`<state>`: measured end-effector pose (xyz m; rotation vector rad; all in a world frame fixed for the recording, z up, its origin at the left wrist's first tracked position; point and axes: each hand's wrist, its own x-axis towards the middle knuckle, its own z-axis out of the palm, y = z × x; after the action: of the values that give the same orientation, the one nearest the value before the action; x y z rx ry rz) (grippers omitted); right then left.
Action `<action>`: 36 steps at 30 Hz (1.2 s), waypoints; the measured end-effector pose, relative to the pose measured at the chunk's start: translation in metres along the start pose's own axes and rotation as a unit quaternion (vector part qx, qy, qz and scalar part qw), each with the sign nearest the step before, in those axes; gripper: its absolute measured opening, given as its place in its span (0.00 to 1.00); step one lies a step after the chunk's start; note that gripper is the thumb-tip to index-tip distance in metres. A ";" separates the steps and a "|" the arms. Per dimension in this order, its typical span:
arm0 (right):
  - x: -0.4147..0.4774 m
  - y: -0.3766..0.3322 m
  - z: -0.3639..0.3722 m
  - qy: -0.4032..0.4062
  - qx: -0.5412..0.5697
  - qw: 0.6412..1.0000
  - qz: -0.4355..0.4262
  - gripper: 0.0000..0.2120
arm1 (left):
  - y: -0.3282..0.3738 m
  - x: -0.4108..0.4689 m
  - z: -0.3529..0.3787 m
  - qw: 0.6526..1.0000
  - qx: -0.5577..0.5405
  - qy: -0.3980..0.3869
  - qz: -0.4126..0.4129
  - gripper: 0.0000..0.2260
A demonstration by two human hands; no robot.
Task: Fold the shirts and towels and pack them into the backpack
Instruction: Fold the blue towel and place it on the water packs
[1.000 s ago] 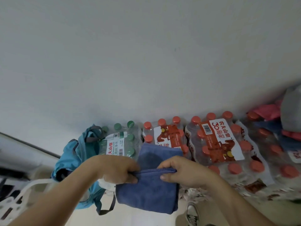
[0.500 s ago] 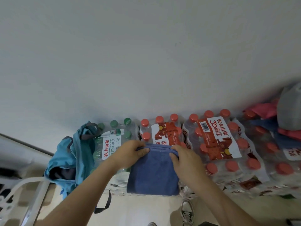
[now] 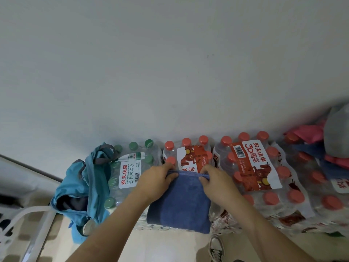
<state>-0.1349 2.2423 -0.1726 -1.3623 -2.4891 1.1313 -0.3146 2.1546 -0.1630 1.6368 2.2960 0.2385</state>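
The folded blue towel (image 3: pixel 179 201) lay on the packs of bottled water (image 3: pixel 253 167), with the teal backpack (image 3: pixel 83 188) open just to its left. The left hand (image 3: pixel 156 182) and the right hand (image 3: pixel 217 183) each pinched its far edge. It looked soft, light and limp. I judge a hold at both far corners best, since otherwise it could unfold.

single head view – looks forward and down, close over the hands (image 3: pixel 186 183).
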 end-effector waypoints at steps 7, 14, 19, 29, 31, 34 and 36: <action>0.011 0.004 -0.013 -0.007 -0.050 0.999 0.013 0.06 | -0.004 0.000 0.004 0.998 -0.039 0.006 0.057 0.11; 0.015 0.003 -0.008 -0.026 -0.129 0.985 -0.114 0.17 | -0.003 0.005 -0.003 0.996 -0.062 -0.065 0.005 0.08; 0.025 -0.010 -0.016 -0.129 -0.193 0.967 -0.104 0.25 | -0.001 0.006 -0.004 0.992 -0.115 -0.045 -0.006 0.08; 0.040 -0.058 -0.095 0.037 -0.155 0.946 -0.283 0.09 | 0.013 0.013 -0.085 0.946 -0.246 0.186 0.096 0.27; 0.041 -0.067 -0.107 0.119 -0.207 0.905 -0.353 0.09 | 0.020 0.015 -0.098 0.960 -0.154 0.192 0.134 0.33; 0.035 -0.059 -0.095 0.152 -0.240 0.872 -0.399 0.14 | 0.026 0.014 -0.082 0.967 0.041 0.178 0.176 0.32; 0.027 -0.039 -0.070 0.110 -0.255 0.878 -0.389 0.20 | 0.025 0.010 -0.044 0.965 0.141 0.135 0.177 0.31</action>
<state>-0.1498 2.2893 -0.1039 -0.3605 -2.7974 0.1477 -0.3109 2.1739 -0.1155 2.2891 2.2949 0.2337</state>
